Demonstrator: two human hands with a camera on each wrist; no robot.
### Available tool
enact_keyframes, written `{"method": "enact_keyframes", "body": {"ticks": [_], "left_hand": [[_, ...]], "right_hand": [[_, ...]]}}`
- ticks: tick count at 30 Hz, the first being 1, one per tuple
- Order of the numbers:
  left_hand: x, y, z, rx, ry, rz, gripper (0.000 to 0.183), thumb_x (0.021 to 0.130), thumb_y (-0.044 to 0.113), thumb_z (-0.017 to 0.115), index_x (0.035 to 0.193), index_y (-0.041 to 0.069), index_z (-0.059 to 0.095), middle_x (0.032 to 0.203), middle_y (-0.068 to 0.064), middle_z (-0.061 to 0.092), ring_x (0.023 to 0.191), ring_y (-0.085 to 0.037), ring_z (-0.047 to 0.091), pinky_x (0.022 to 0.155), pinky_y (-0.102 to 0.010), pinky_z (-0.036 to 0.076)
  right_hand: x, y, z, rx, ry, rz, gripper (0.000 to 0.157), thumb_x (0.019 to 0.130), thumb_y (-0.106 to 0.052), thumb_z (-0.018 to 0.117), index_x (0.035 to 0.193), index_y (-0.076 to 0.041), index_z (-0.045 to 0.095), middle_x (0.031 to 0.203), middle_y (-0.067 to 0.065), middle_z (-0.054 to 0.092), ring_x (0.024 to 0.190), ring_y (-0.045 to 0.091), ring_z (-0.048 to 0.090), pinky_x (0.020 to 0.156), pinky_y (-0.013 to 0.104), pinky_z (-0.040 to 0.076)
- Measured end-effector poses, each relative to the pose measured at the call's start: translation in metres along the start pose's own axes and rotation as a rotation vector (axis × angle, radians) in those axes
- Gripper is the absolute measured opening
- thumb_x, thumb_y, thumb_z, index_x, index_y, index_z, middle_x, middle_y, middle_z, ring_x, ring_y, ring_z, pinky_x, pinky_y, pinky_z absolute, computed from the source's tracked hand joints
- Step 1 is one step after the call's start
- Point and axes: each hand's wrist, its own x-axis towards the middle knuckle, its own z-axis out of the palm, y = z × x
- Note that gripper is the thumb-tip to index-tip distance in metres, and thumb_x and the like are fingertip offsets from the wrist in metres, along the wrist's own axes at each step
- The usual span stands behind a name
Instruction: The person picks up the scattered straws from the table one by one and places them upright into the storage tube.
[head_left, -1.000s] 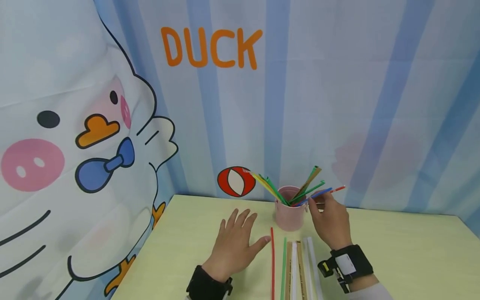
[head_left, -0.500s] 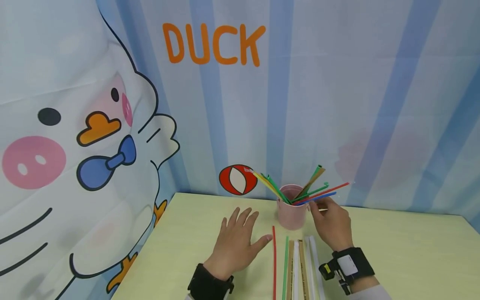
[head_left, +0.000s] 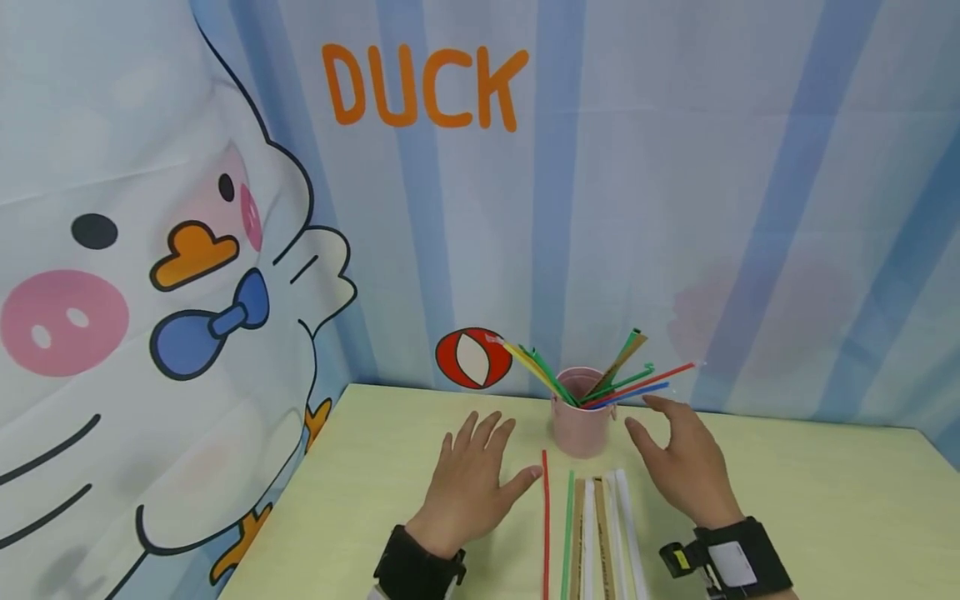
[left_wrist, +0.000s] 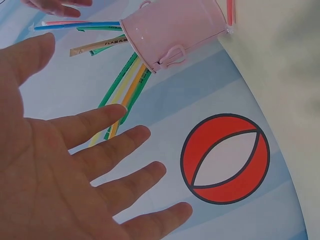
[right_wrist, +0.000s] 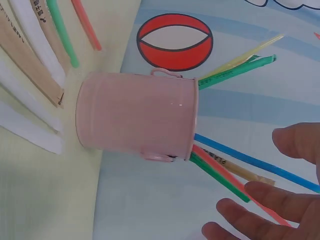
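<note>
A small pink bucket (head_left: pixel 581 433) stands near the back of the table, with straws leaning out of it. A blue straw (head_left: pixel 637 393) and a red straw (head_left: pixel 667 375) slant out to the right; green, yellow and brown-wrapped ones rise around them. My right hand (head_left: pixel 686 462) is just right of the bucket, thumb and fingers spread apart, holding nothing. In the right wrist view its fingers overlap the straw ends; whether they touch cannot be told. My left hand (head_left: pixel 468 487) has its fingers spread, with its thumb tip close to a red straw (head_left: pixel 545 525) on the table.
Right of that straw lie a green straw (head_left: pixel 567 533), brown paper-wrapped straws (head_left: pixel 577 542) and white-wrapped straws (head_left: pixel 632 537), roughly parallel. A printed curtain (head_left: pixel 637 208) hangs behind the pale yellow table (head_left: pixel 810 500).
My right hand has let go of the blue straw in the bucket and drawn back to the right, its fingers opening. The straw now rests lower, beside the red one. My left hand stays put.
</note>
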Motion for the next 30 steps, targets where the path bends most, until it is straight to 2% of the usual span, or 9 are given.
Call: {"method": "enact_keyframes", "body": {"ticks": [5,12,22,30], "left_hand": [[0.001,0.001,0.002,-0.01,0.011,0.008,0.075,0.092,0.065,0.048,0.146,0.013,0.04,0.151,-0.01,0.037,0.138,-0.034,0.021,0.105,-0.07,0.025],[0.001,0.002,0.006,-0.01,0.031,0.01,0.079,0.091,0.064,0.049,0.149,0.013,0.035,0.152,-0.011,0.034,0.137,-0.033,0.022,0.105,-0.069,0.027],[-0.001,0.004,0.016,-0.006,0.053,0.024,0.079,0.092,0.064,0.049,0.148,0.011,0.034,0.151,-0.013,0.035,0.136,-0.035,0.026,0.103,-0.069,0.028],[0.0,0.003,0.023,0.016,0.055,0.009,0.078,0.091,0.064,0.05,0.148,0.012,0.035,0.149,-0.012,0.038,0.135,-0.035,0.027,0.104,-0.069,0.028]], "right_hand": [[-0.01,-0.004,-0.01,-0.014,-0.006,-0.007,0.059,0.098,-0.041,0.053,0.138,0.002,0.046,0.132,0.028,0.048,0.12,0.043,0.042,0.091,0.065,0.039],[-0.027,0.003,-0.012,-0.024,-0.056,0.056,0.067,0.098,-0.046,0.051,0.142,0.004,0.039,0.137,0.031,0.041,0.124,0.046,0.036,0.094,0.066,0.036],[-0.039,0.025,0.005,-0.082,-0.077,0.046,0.06,0.095,-0.038,0.059,0.137,0.003,0.045,0.134,0.029,0.044,0.12,0.046,0.039,0.092,0.065,0.039],[-0.038,0.033,0.013,-0.091,-0.053,0.019,0.056,0.094,-0.034,0.061,0.133,0.005,0.049,0.131,0.028,0.048,0.117,0.045,0.043,0.088,0.064,0.042]]}}
